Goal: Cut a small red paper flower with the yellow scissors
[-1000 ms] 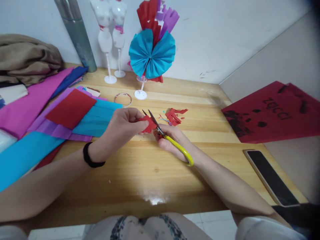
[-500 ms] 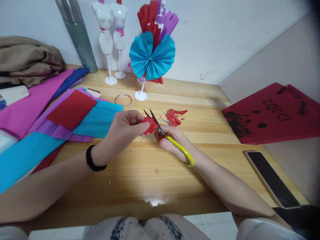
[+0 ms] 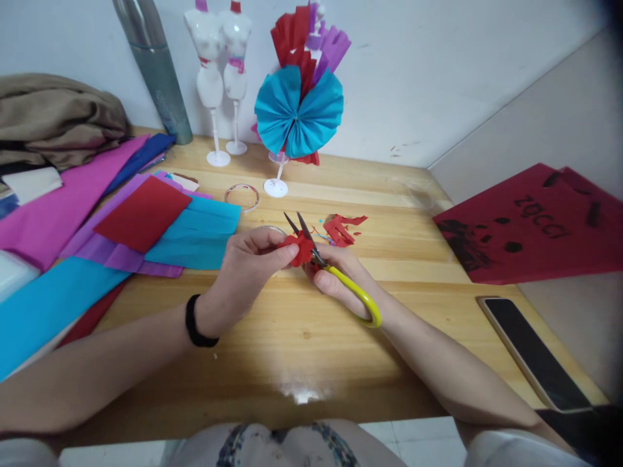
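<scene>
Between the thumb and fingers of my left hand is a small red paper piece with a scalloped edge. My right hand grips a pair of yellow-handled scissors. The dark scissor blades are parted a little and lie against the red piece, tips pointing away from me. Part of the right fingers is hidden behind the scissors and paper. Just beyond the hands, red paper scraps lie on the wooden table.
Blue, purple and red paper sheets are spread at left. White mannequins and a blue pleated paper fan on a stand rise at the back, near a bottle. A red bag and a phone are at right.
My left hand has shifted slightly right and turned the red paper piece between the scissor blades. My right hand still holds the scissors in nearly the same spot.
</scene>
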A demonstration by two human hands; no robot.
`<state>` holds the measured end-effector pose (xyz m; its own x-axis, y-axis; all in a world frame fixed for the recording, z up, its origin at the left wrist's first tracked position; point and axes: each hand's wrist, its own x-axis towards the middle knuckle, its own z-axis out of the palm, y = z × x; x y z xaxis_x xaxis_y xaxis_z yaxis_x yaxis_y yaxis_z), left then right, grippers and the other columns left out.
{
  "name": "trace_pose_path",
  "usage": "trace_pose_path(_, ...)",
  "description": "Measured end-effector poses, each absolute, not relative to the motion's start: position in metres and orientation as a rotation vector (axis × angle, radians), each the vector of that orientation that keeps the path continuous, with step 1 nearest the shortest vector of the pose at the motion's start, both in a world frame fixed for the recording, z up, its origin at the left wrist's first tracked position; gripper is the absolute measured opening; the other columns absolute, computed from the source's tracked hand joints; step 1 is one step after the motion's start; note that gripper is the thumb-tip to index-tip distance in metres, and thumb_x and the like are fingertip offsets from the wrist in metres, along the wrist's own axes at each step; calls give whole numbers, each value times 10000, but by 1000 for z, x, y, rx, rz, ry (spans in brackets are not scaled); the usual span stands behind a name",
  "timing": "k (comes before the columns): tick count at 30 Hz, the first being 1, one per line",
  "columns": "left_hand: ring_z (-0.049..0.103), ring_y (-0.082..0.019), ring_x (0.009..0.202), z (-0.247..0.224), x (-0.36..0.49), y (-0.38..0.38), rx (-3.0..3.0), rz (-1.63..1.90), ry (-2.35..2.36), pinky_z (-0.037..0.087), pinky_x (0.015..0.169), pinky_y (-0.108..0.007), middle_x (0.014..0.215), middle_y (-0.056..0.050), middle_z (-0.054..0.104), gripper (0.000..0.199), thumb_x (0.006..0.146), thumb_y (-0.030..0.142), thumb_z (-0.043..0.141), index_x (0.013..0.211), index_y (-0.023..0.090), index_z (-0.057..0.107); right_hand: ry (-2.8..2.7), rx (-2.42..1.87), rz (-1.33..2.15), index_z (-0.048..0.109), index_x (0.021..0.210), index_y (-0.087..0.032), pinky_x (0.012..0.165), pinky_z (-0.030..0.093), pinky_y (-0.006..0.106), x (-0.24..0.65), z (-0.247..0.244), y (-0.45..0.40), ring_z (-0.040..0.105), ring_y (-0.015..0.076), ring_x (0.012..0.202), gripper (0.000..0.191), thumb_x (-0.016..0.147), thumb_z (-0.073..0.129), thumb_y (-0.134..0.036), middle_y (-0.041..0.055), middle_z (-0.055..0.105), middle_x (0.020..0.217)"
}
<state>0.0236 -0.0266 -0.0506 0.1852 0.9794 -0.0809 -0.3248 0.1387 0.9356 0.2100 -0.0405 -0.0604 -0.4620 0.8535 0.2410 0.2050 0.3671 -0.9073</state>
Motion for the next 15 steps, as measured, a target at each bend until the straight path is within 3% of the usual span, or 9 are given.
trace_pose_path(8, 481, -101, 586, -47, 23, -27, 1102, 1047, 945, 380, 569, -247, 561, 25, 557, 290, 657, 298, 779, 515, 184, 554, -1886, -867, 1140, 595, 828, -186, 607, 355, 276, 208, -59, -42, 410, 132, 652, 522, 965, 594, -689, -20, 472, 741)
trace_pose_path(12, 503, -122, 638, -47, 21, -26, 1161, 1023, 953, 395, 579, -254, 606, 10, 577, 270, 664, 310, 771, 538, 184, 568, -1877, -877, 1152, 552, 779, -190, 601, 343, 280, 209, -60, -43, 397, 131, 653, 541, 960, 594, -699, -12, 501, 754)
trace_pose_path(15, 514, -127, 666, -48, 20, -26, 1182, 1021, 959, 398, 594, -253, 631, 1, 595, 255, 682, 315, 762, 550, 179, 591, -1879, -884, 1172, 605, 842, -185, 614, 351, 286, 209, -60, -43, 397, 134, 650, 540, 957, 587, -713, -16, 494, 746)
